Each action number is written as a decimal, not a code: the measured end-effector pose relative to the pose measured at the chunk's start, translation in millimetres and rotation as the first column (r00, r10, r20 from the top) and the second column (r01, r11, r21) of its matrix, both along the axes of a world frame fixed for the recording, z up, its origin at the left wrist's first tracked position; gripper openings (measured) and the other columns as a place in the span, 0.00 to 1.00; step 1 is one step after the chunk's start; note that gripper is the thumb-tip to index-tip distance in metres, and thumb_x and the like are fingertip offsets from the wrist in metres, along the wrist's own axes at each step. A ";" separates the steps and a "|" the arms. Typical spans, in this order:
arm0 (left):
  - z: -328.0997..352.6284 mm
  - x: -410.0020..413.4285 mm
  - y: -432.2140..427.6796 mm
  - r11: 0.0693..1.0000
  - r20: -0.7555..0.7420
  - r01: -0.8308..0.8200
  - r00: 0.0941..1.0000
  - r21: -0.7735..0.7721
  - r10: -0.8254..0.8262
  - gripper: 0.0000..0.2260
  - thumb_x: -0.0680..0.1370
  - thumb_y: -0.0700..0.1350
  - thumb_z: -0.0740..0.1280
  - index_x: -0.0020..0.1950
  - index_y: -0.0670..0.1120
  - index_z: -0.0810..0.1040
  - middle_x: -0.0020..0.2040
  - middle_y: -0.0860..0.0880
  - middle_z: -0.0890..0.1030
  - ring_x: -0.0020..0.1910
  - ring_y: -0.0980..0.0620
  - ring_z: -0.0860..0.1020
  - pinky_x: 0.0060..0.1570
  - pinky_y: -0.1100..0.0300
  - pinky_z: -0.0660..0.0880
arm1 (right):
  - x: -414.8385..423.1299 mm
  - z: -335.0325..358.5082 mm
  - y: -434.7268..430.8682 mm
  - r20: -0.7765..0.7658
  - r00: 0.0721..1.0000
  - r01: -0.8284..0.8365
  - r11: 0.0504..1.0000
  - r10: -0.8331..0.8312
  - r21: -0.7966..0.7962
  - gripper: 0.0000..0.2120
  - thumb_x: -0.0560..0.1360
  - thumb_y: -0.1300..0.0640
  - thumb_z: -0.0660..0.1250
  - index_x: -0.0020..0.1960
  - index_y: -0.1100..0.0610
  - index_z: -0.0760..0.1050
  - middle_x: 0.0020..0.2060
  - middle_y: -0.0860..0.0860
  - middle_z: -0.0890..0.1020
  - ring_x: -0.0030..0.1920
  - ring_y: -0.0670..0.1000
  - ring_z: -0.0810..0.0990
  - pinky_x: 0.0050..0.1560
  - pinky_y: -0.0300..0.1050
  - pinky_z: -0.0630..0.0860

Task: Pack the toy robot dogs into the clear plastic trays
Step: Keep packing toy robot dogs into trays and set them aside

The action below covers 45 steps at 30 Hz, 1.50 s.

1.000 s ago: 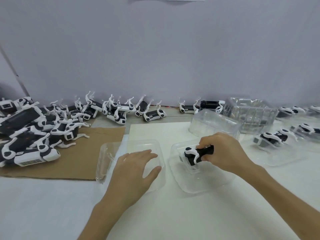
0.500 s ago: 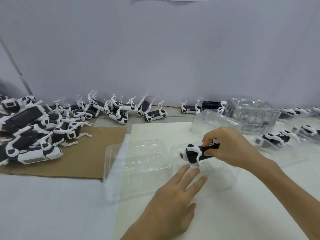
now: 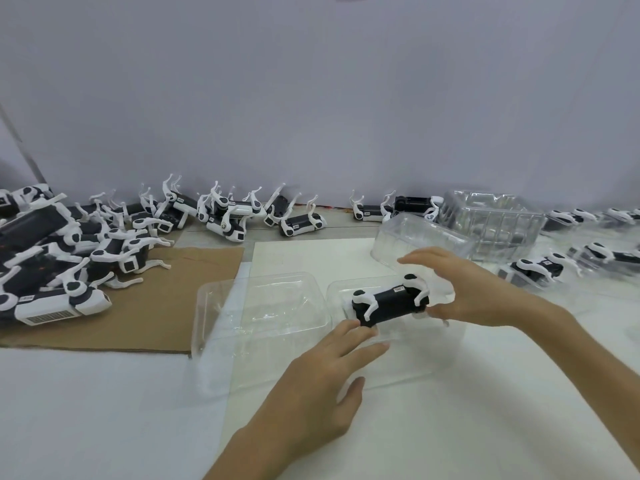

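A black toy robot dog (image 3: pixel 389 303) with white legs lies lengthwise in a clear plastic tray (image 3: pixel 415 362) at the centre of the table. My right hand (image 3: pixel 474 292) is at the dog's right end. Its fingers stretch out straight above the dog and its thumb touches the end. My left hand (image 3: pixel 322 382) lies flat on the tray's front left rim, fingertips against the dog's left end. A second clear tray (image 3: pixel 221 306) stands empty just to the left.
A pile of toy dogs (image 3: pixel 69 265) covers the brown cardboard (image 3: pixel 180 306) at the left. More dogs (image 3: pixel 225 216) line the wall. Back right stand an upturned clear tray (image 3: pixel 415 237) and stacked trays (image 3: pixel 491 223). Trays holding dogs (image 3: pixel 540 268) sit far right.
My left hand left the empty tray and came to rest on the dog's tray. My right hand straightened its fingers off the dog, which now lies lengthwise in the tray.
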State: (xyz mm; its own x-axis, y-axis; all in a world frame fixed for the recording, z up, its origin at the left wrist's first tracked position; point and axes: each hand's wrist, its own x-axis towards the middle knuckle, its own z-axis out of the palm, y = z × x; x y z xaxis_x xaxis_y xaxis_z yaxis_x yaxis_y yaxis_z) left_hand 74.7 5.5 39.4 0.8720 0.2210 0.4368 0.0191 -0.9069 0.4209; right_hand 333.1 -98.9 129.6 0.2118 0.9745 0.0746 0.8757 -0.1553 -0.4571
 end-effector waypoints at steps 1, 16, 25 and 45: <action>0.0 0.2 0.3 1.000 0.008 0.003 1.000 0.000 -0.003 0.23 0.80 0.43 0.62 0.75 0.57 0.69 0.75 0.64 0.65 0.76 0.68 0.52 0.68 0.62 0.69 | 2.9 0.2 -0.6 0.028 0.999 0.022 0.999 -0.022 -0.028 0.30 0.70 0.59 0.78 0.66 0.41 0.72 0.62 0.34 0.73 0.62 0.33 0.71 0.60 0.28 0.67; -1.0 -2.8 2.5 0.999 0.053 0.001 0.999 -0.051 0.001 0.19 0.80 0.41 0.62 0.69 0.56 0.76 0.75 0.66 0.63 0.77 0.67 0.54 0.69 0.66 0.66 | 5.8 1.9 1.0 0.037 0.998 0.059 0.998 -0.058 -0.033 0.25 0.76 0.70 0.65 0.62 0.44 0.77 0.65 0.39 0.73 0.63 0.39 0.73 0.64 0.35 0.69; -1.0 -5.1 2.1 0.998 0.051 -0.022 0.998 -0.052 0.024 0.15 0.80 0.43 0.62 0.63 0.57 0.77 0.79 0.61 0.58 0.74 0.61 0.65 0.59 0.57 0.76 | -61.8 -34.2 -3.4 0.206 0.978 0.084 0.973 -0.039 -0.213 0.31 0.77 0.30 0.41 0.79 0.36 0.48 0.78 0.33 0.47 0.74 0.32 0.35 0.74 0.45 0.56; 2.9 -8.9 0.1 0.993 0.180 -0.111 0.977 -0.033 0.115 0.10 0.78 0.41 0.63 0.53 0.55 0.79 0.74 0.60 0.67 0.56 0.53 0.80 0.51 0.53 0.80 | -29.0 -20.6 -44.0 0.281 0.920 0.348 0.899 -0.273 -0.265 0.34 0.79 0.52 0.58 0.79 0.38 0.46 0.80 0.44 0.44 0.79 0.46 0.39 0.77 0.53 0.35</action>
State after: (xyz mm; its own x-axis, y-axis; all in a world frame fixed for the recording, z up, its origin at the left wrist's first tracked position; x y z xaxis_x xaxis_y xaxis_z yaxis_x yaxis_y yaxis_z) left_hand 65.8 5.6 42.3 0.7476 0.3256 0.5788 0.0425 -0.8933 0.4475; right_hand 304.1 -142.9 109.0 0.5204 0.8439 -0.1301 0.8342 -0.5350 -0.1339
